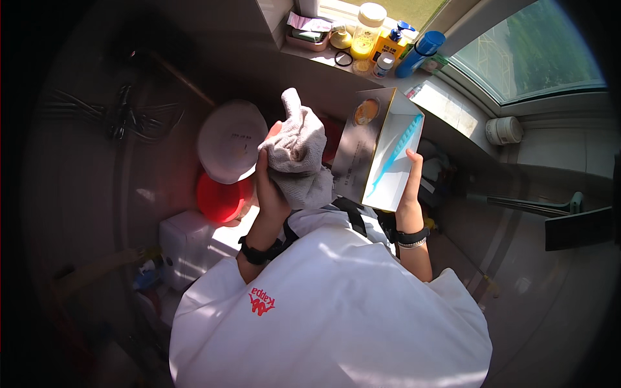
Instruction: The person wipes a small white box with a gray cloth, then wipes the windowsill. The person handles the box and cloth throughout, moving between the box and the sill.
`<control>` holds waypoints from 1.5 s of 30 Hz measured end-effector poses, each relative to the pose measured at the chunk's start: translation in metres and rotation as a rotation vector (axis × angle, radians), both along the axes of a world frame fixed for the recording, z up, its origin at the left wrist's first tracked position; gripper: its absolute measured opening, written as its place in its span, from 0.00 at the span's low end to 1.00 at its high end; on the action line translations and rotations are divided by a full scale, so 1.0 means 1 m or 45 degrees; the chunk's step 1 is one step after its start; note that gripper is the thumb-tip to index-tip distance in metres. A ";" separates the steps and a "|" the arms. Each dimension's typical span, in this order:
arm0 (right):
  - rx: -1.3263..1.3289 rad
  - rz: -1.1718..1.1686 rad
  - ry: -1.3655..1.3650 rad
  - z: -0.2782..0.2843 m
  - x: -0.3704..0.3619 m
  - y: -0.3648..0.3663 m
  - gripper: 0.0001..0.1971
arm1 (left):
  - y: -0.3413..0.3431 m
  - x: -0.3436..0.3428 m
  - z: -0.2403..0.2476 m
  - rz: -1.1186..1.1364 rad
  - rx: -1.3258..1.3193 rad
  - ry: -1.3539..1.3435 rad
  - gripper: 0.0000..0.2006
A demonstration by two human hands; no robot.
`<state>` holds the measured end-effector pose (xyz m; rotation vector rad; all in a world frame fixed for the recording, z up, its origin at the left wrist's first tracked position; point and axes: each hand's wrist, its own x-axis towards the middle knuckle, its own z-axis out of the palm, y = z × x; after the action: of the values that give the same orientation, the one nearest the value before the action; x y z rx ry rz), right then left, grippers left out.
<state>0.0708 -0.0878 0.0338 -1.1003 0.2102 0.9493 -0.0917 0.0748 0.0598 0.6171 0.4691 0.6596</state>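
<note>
My left hand (270,194) is closed around a crumpled grey-beige cloth (299,152), its fingers mostly hidden behind the folds. One end of the cloth sticks up and the rest hangs down near my waist. In my right hand (410,191) is a cardboard box (359,145), tilted, with the thumb over its edge. The box has a dark outer side with a round orange picture and a white inside. A teal toothed strip (398,152) runs lengthwise across the white inside; whether it is loose or printed I cannot tell. Cloth and box are held close together.
A white basin (226,145) and a red basin (220,199) are at the left, above a white plastic container (183,249). On the window sill stand a yellow pump bottle (387,48), a blue bottle (420,55) and a jar (370,29). A dark flat-bladed tool (579,227) is at the right.
</note>
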 end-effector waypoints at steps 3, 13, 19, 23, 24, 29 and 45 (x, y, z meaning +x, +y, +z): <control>-0.049 0.106 -0.022 0.002 -0.017 0.014 0.30 | -0.015 -0.005 0.000 -0.156 0.761 0.162 0.37; 0.015 0.730 -0.263 -0.020 -0.018 0.034 0.25 | -0.019 -0.010 -0.015 0.143 1.273 0.301 0.41; -0.092 0.996 -0.236 -0.023 -0.042 0.043 0.33 | 0.031 -0.012 -0.018 0.366 0.916 0.454 0.29; -0.001 0.951 -0.035 -0.017 -0.063 0.059 0.28 | 0.058 -0.027 -0.034 0.389 0.764 0.332 0.28; -0.002 0.931 -0.004 -0.016 -0.065 0.064 0.27 | 0.059 -0.031 -0.039 0.407 0.816 0.363 0.28; -0.142 0.946 0.099 -0.017 -0.066 0.079 0.21 | 0.044 -0.049 -0.059 0.552 0.955 0.471 0.30; 0.098 0.843 -0.054 -0.023 -0.051 0.120 0.09 | -0.056 -0.075 -0.067 0.462 0.704 0.640 0.40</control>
<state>0.0202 0.0322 0.0108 -1.1362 -0.2444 1.5035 -0.1663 0.0186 -0.0076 1.2523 0.8918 0.9953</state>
